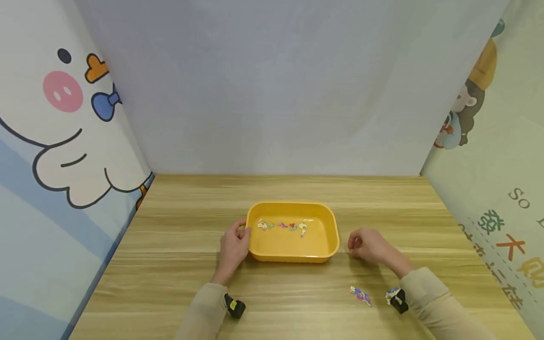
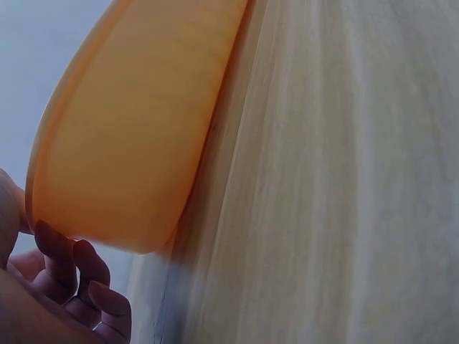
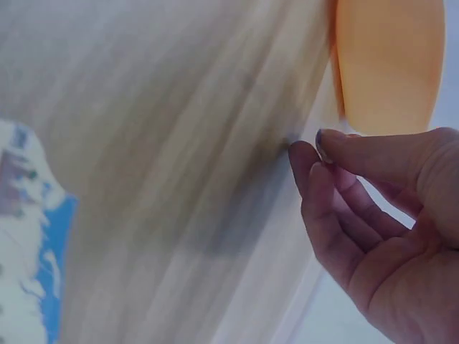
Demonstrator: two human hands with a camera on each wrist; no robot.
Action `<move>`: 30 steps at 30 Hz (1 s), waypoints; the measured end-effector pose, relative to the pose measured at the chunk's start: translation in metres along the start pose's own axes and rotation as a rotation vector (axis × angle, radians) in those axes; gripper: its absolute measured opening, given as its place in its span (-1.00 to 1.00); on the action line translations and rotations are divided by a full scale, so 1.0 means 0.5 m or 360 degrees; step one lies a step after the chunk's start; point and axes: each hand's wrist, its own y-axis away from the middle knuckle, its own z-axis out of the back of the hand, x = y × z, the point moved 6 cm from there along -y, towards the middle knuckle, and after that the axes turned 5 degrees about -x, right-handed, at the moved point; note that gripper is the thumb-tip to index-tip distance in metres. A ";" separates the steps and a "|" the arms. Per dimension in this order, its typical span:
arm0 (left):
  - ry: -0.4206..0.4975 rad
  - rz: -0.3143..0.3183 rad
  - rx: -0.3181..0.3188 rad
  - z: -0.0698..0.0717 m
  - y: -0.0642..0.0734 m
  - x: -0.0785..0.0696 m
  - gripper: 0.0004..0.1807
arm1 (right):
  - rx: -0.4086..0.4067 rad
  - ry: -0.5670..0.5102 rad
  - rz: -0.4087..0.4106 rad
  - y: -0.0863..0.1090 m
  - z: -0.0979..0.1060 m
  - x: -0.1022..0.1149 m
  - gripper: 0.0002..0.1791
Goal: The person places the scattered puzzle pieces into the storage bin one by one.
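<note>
A yellow plastic tray sits on the wooden table, with several small colourful cutouts in a row on its floor. My left hand grips the tray's left end, thumb at the rim and fingers curled against the outer wall. Just beyond the tray's right end is my right hand, its thumb and fingertips pinched together. Between those fingertips a tiny pale piece shows, mostly hidden by the fingers. A long multicoloured cutout lies on the table below the right hand.
Another cutout lies by the right wrist, partly covered by the black wrist camera. Behind the wooden table hangs a pale curtain. Printed cloths flank it at the left and right.
</note>
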 end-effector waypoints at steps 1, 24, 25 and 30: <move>0.0005 -0.0003 0.0000 0.000 0.000 -0.001 -0.75 | -0.0004 0.0005 0.0014 -0.002 0.002 0.001 -0.80; -0.0039 -0.0035 -0.0045 0.006 0.003 -0.006 -0.76 | -0.0167 0.0027 -0.0006 -0.045 0.060 0.027 -0.85; -0.0046 -0.0044 -0.0056 0.006 0.004 -0.008 -0.76 | -0.0188 0.0017 0.0003 -0.049 0.064 0.032 -0.87; -0.0063 -0.0071 -0.0087 0.009 0.007 -0.012 -0.76 | -0.0347 0.0032 0.0095 -0.069 0.086 0.065 -0.90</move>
